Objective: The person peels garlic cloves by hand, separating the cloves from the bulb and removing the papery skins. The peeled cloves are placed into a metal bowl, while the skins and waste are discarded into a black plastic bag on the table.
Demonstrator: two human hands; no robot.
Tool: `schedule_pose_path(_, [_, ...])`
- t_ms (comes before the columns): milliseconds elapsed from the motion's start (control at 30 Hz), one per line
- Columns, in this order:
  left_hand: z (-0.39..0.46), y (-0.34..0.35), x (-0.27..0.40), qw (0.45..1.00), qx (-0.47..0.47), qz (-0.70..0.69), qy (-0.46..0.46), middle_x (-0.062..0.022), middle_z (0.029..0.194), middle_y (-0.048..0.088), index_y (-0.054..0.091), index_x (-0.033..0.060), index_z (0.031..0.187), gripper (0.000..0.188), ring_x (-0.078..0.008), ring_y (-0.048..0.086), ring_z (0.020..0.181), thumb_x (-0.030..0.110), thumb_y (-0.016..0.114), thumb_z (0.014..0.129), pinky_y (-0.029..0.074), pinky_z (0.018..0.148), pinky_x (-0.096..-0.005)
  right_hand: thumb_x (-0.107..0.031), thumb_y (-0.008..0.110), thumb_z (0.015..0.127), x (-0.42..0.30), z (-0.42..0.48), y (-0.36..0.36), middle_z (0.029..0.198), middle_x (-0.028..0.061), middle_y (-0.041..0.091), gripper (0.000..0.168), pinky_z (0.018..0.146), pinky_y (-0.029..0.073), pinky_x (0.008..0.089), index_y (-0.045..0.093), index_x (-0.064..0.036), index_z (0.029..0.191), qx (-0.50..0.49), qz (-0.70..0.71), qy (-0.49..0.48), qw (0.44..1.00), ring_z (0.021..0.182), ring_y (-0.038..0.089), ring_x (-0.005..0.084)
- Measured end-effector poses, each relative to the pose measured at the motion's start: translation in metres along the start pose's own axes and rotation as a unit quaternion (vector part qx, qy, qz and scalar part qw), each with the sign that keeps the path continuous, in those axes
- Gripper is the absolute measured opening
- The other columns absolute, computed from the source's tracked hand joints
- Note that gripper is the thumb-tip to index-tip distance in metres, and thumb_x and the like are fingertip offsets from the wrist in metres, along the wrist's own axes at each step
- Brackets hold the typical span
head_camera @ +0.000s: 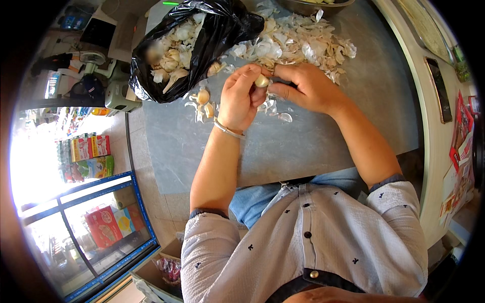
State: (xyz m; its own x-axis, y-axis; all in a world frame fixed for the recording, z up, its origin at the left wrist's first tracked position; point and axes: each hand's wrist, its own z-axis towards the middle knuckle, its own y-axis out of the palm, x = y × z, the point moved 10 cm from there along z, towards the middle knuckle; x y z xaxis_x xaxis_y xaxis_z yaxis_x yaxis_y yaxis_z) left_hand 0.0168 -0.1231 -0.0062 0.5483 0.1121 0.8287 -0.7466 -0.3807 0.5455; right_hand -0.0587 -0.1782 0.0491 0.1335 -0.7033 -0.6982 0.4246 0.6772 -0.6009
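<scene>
My left hand (240,96), a bangle at its wrist, pinches a pale garlic clove (261,80) between thumb and fingers. Close beside the clove is my right hand (308,85), closed around a dark tool (285,81) that may be a small knife; its blade cannot be made out. Loose unpeeled garlic cloves (203,96) lie on the grey tabletop (288,147) left of my left hand, among bits of skin. Beyond my hands spreads a heap of papery garlic skins (303,41). A black plastic bag (216,34) gapes at the upper left, with garlic and skins (172,58) inside.
A metal bowl (322,7) with pale pieces stands at the far edge of view. To the right, a phone (439,89) lies on a light-coloured surface (413,75). A fan (92,58) and a blue-edged glass case (144,212) are at the left.
</scene>
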Motion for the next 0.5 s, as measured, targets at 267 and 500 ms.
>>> schedule_pose_path(267, [-0.003,-0.008,-0.001,0.990,0.065,0.125,-0.002,0.0061,0.060,0.047,0.058,0.0046,0.079,0.014,-0.0009,0.034,0.048,0.016,0.055,0.087,0.026,0.042,-0.0171,-0.043,0.059,0.080,-0.008,0.000,0.002,0.069,0.0135,0.061,0.036,0.054,0.044,0.0384,0.059,-0.007,0.084,-0.007,-0.070,-0.018,0.997,0.063,0.058,0.0324])
schedule_pose_path(500, [-0.001,-0.008,0.000,0.986,0.065,0.151,0.002,0.0064,0.060,0.047,0.059,0.0050,0.076,0.017,-0.0009,0.035,0.048,0.017,0.055,0.086,0.026,0.043,-0.0174,-0.041,0.059,0.079,-0.007,-0.001,0.006,0.066,0.0122,0.060,0.035,0.053,0.044,0.0380,0.059,-0.006,0.078,-0.004,-0.072,-0.026,0.997,0.060,0.058,0.0305])
